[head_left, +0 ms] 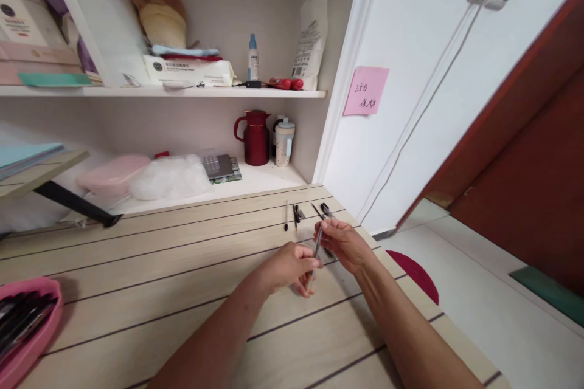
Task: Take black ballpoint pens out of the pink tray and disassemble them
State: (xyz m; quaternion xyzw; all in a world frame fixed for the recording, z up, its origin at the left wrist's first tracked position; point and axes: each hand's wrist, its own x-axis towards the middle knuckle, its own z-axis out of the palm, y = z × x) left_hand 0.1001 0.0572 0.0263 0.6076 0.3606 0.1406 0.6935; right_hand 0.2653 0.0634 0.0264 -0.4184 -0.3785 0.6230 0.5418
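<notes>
1 pen (318, 244) in left hand (290, 265) and right hand (345, 244)

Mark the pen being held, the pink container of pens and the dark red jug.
Held pen (317, 245): head view, on its exposed barrel.
Pink container (40, 285): head view, on its far rim.
Dark red jug (257, 144): head view, on its body.
</notes>
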